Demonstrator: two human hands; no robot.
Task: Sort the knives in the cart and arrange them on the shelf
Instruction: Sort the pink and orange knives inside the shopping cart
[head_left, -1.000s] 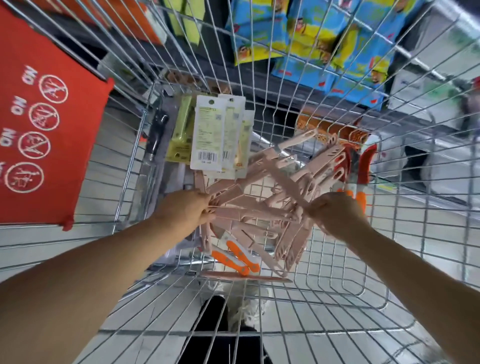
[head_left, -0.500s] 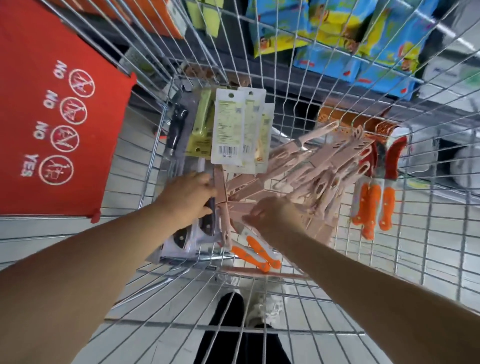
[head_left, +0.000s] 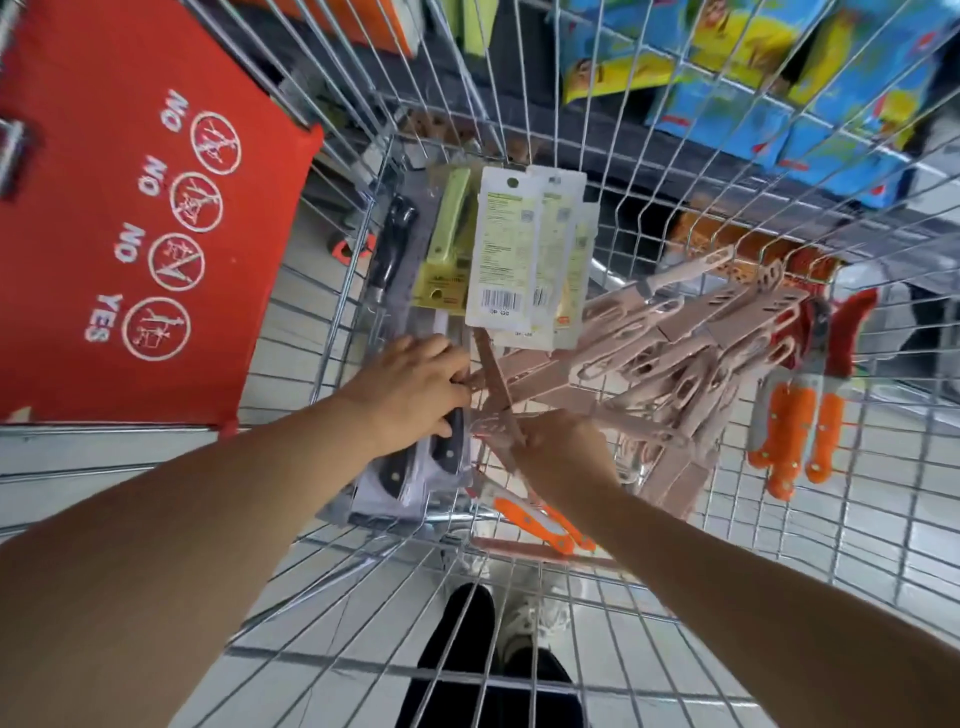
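Inside the wire cart lies a heap of pale pink knives. My left hand rests over black-handled knives in clear packs at the cart's left, its fingertips touching a pink knife. My right hand grips the near end of that same pink knife, fingers curled under. Green-handled carded knives lean against the far wall. Orange-handled knives lie at the right, and another orange-handled one sits under my right wrist.
A red child-seat flap with NO/YES signs hangs at the cart's left. Beyond the far wall are blue and yellow packages on a shelf. My shoes show through the cart floor.
My right hand moved left from the heap's right side to its near left end and took hold of a pink knife. The pink heap shifted right. My left hand stayed over the black-handled packs.
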